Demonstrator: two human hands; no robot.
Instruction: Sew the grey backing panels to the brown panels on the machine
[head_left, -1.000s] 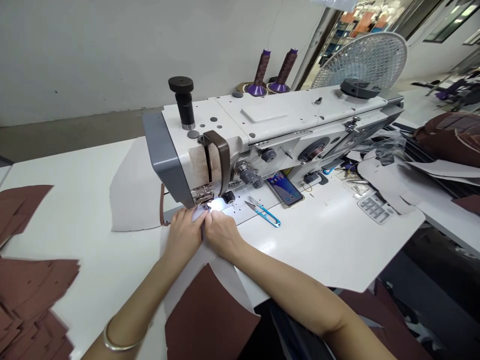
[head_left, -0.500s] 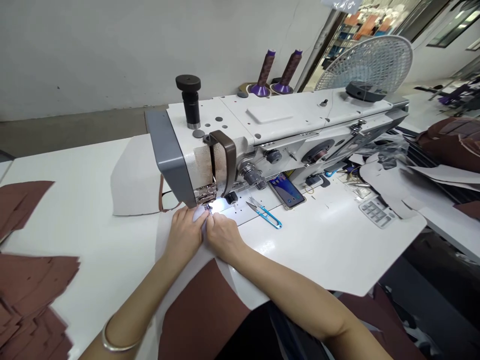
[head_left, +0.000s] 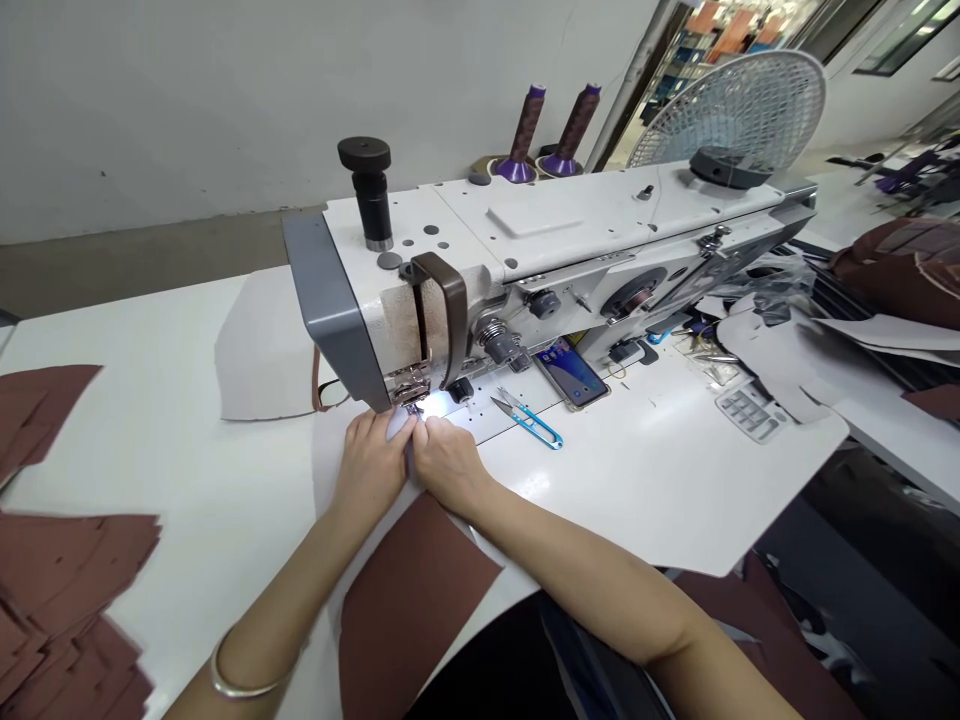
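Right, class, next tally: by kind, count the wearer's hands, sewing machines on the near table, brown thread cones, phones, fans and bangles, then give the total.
Left hand and right hand: 2
Sewing machine: 1
Brown thread cones: 2
Phone: 1
Fan: 1
Bangle: 1
Total: 8

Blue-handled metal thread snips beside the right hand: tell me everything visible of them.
The blue-handled metal thread snips lie flat, untouched, right of the bare right hand. Two silvery pointed blades stand spread over the pale bed plate of the white sewing machine, tips pointing left; two slim blue arms meet in a rounded end on the white tabletop.
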